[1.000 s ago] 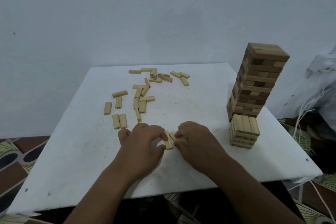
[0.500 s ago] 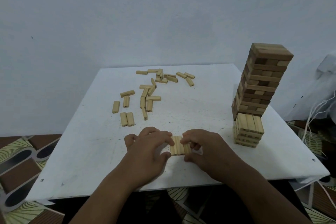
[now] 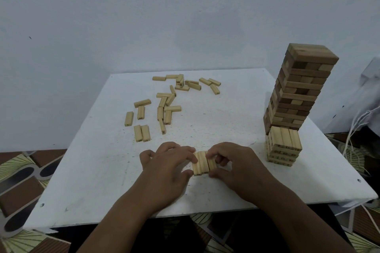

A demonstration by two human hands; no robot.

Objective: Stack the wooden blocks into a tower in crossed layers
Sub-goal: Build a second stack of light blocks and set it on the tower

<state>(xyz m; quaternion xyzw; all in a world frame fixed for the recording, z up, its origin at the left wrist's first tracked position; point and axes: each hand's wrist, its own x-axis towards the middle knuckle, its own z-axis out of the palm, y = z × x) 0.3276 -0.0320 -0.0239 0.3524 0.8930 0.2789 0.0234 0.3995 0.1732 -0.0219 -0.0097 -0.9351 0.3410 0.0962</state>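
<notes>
Wooden blocks [image 3: 203, 162], three side by side, sit pinched between left hand [image 3: 167, 167] and right hand [image 3: 236, 165], seemingly squared for lifting onto the short light stack [image 3: 284, 146].

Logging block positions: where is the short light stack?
Head view, right side: the short light stack stands on the white table, directly in front of the tall dark tower.

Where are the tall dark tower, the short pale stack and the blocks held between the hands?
Dark tower [image 3: 296, 92], head view, middle of its front face.
Pale stack [image 3: 284, 137], head view, its top layer.
Held blocks [image 3: 202, 163], head view, middle block's top.
</notes>
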